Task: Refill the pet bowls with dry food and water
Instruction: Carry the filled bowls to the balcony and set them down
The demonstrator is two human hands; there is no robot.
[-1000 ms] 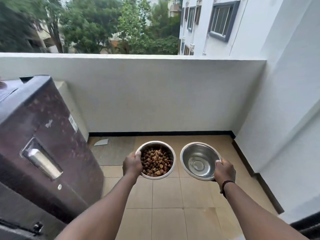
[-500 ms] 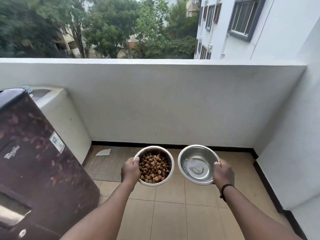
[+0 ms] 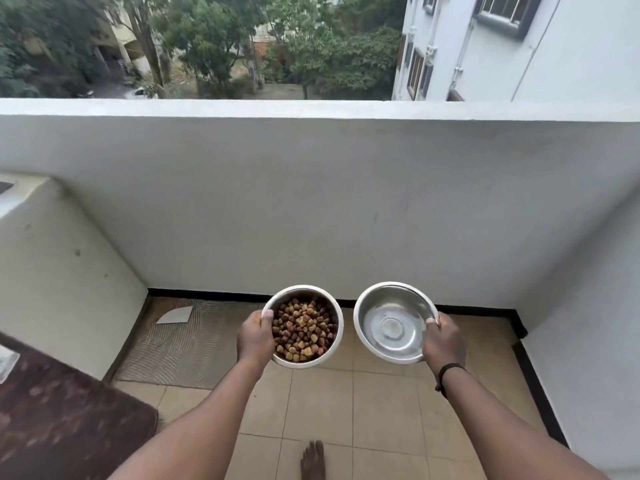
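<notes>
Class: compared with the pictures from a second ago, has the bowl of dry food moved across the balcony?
Yes. The bowl of dry food, held in the left hand, has come forward toward the black skirting strip at the foot of the balcony wall; its rim now overlaps it.

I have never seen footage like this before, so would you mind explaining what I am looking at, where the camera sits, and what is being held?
There is no machine here: a person wears one wide-angle camera on the head, looking forward and down at their own arms on a tiled balcony. The left hand grips the rim of a steel bowl of dry food. The right hand, with a dark band at the wrist, grips the rim of a second steel bowl; it looks shiny, and whether it holds water is hard to tell. Both bowls are held in the air above the floor. On the floor lie a patterned mat and a pale flat scrap; the person's bare foot shows below.
</notes>
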